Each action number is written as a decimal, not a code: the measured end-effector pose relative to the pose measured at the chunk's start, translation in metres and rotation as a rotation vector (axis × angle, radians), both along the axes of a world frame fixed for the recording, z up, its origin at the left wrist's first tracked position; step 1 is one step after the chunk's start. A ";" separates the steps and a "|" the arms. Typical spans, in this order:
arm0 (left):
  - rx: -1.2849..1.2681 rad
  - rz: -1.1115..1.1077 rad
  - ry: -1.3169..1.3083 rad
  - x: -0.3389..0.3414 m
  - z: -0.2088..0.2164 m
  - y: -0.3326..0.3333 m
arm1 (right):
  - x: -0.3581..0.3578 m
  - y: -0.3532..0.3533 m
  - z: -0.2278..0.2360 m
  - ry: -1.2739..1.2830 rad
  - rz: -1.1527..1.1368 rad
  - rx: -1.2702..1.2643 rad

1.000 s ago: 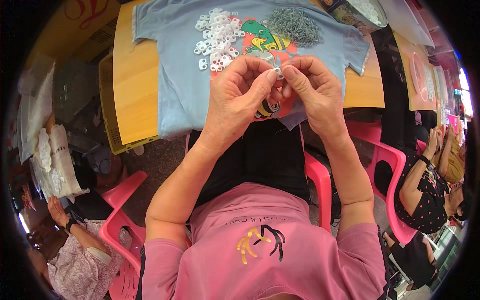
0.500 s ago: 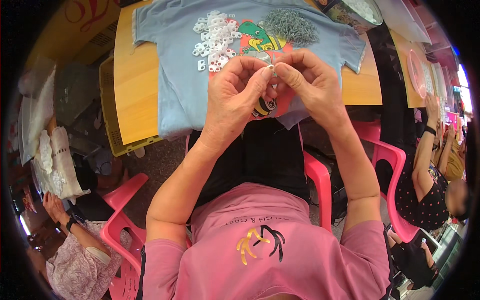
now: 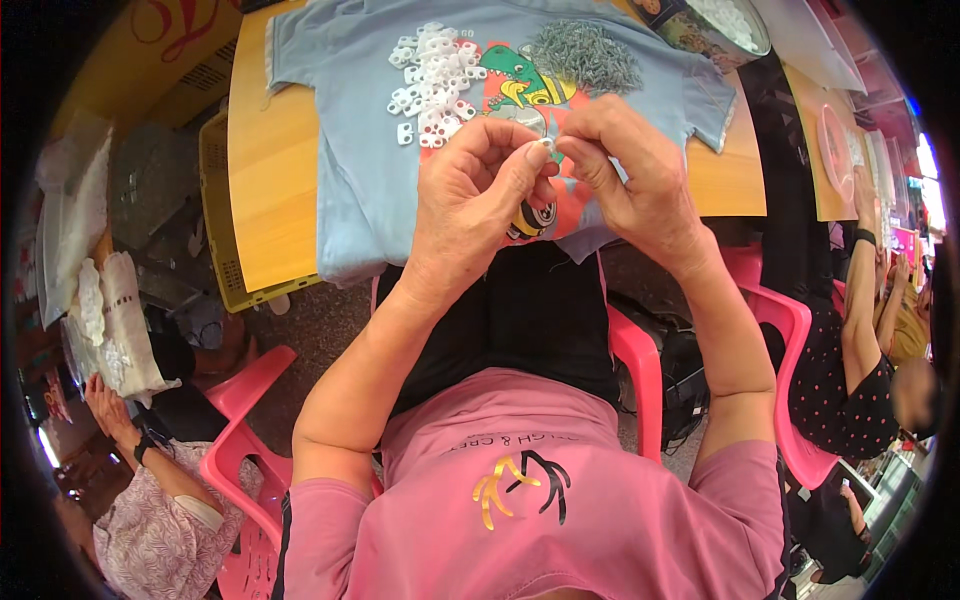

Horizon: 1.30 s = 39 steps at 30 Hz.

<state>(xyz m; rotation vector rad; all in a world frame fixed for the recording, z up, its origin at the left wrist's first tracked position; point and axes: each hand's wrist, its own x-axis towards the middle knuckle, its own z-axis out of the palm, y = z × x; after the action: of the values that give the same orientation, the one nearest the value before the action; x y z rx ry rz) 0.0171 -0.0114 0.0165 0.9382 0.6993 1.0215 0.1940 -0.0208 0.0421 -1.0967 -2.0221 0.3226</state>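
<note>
The left hand (image 3: 475, 195) pinches 1 small white plastic piece (image 3: 547, 144) above the blue T-shirt (image 3: 360, 180); the right hand (image 3: 640, 185) curls just beside it, its grip impossible to tell. Beyond lie white 2-holed pieces (image 3: 437, 75) and gray screw-like pieces (image 3: 590, 58).

Wood-grain worktop (image 3: 272, 185), yellowish; second worktop (image 3: 806, 135) off right. Pink plastic chairs (image 3: 798, 330) to both sides. Floor (image 3: 315, 335) dark, speckled. Bright light (image 3: 931, 190) at far right edge.
</note>
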 end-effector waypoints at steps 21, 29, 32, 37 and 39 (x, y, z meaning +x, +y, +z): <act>0.128 0.045 -0.080 -0.007 -0.003 -0.007 | -0.002 0.039 0.018 0.398 -0.032 -0.598; -0.025 0.078 -0.222 -0.005 -0.004 -0.007 | -0.036 0.138 0.027 0.008 -0.024 -0.248; -0.025 0.089 -0.228 -0.005 -0.006 -0.007 | -0.058 0.177 0.027 -0.065 0.004 -0.183; -0.086 0.112 -0.276 -0.005 -0.005 -0.005 | -0.107 0.238 0.025 -0.251 0.105 0.072; -0.139 0.110 -0.345 -0.004 -0.005 -0.004 | -0.123 0.258 0.023 -0.307 0.069 0.059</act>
<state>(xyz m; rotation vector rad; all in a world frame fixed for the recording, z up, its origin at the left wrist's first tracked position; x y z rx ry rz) 0.0133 -0.0154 0.0113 0.5884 0.5284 1.1813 0.0705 0.2370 0.0650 -1.0946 -2.3280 0.1327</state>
